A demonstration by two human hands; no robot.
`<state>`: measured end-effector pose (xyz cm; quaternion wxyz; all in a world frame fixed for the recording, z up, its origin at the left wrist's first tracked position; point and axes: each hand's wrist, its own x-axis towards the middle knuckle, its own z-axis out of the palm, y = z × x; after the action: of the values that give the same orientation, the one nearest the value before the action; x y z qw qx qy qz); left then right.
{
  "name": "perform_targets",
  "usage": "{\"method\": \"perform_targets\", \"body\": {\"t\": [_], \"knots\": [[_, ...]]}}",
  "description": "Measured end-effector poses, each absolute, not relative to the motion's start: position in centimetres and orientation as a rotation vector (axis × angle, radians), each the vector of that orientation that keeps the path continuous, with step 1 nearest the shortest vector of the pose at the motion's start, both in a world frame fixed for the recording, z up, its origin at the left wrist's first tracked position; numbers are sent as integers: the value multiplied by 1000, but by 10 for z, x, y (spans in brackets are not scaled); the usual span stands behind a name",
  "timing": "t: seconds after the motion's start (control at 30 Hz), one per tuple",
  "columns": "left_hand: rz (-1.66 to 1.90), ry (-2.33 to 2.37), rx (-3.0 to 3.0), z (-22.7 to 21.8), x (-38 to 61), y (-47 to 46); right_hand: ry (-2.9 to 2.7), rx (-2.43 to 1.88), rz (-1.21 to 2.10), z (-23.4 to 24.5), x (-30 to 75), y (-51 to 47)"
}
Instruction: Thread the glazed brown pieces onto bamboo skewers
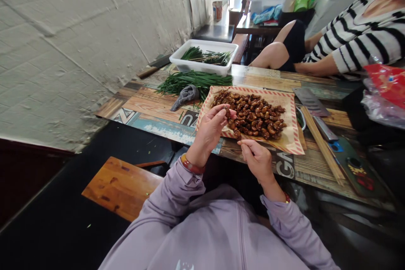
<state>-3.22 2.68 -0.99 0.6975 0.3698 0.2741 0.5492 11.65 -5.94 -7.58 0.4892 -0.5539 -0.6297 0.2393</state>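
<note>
A heap of glossy brown pieces [253, 116] lies on a tray lined with red-striped paper [289, 139] on the wooden table [152, 107]. My left hand [212, 128] is at the heap's near left edge, fingers pinched round one brown piece. My right hand [257, 158] is just in front of the tray, fingers closed on a thin skewer whose tip points toward the left hand. Both arms wear lilac sleeves.
Loose green chives [193, 79] and a grey cloth [186, 95] lie beyond the tray. A white tub [202, 65] holds more chives and sticks. A bundle of skewers [321, 145] and a cleaver [308, 101] lie to the right. A person in a striped top [357, 36] sits opposite. A wooden bench [122, 185] stands lower left.
</note>
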Motion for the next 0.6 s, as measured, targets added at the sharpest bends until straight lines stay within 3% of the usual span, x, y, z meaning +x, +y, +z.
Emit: {"method": "perform_targets", "body": {"t": [0.6], "knots": [[1259,627,817,-7,-28,26,-1523,-1347,562,-78,116,-59]]}}
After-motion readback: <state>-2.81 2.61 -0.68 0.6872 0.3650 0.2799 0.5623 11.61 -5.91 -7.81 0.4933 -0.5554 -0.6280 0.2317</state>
